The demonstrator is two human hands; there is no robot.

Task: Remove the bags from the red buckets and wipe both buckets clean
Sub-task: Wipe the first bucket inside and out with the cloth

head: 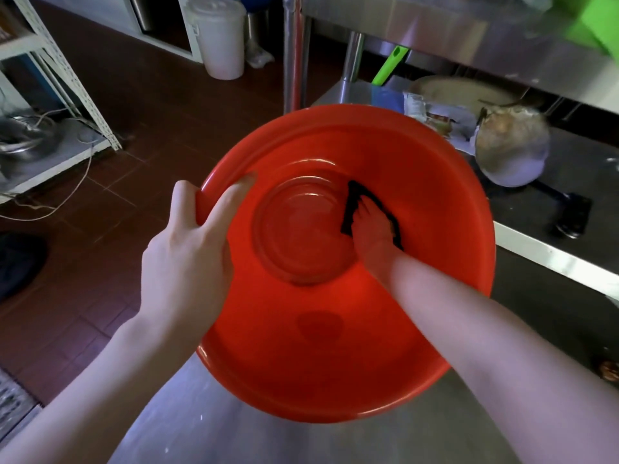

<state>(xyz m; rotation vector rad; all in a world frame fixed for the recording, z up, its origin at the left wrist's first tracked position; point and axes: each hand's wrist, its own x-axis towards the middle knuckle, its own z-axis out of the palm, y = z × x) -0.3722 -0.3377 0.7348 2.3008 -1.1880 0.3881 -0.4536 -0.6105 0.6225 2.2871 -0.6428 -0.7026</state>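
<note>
A large red bucket (pixel 335 346) fills the middle of the head view, tilted so that I look into it. My left hand (pixel 191 249) grips its left rim, thumb outside and fingers curled over the edge into the bucket. Deep inside, my right hand (pixel 373 229) presses a dark cloth (pixel 351 209) against the right inner wall near the base. The inside of the bucket holds no bag. Only one red bucket is in view.
A steel table (pixel 542 259) lies under and to the right, with a metal pot (pixel 512 152), packets and a green-handled tool (pixel 390 65) on a lower shelf. A white lidded pail (pixel 221 38) and a metal rack (pixel 50 78) stand on the brown tiled floor at left.
</note>
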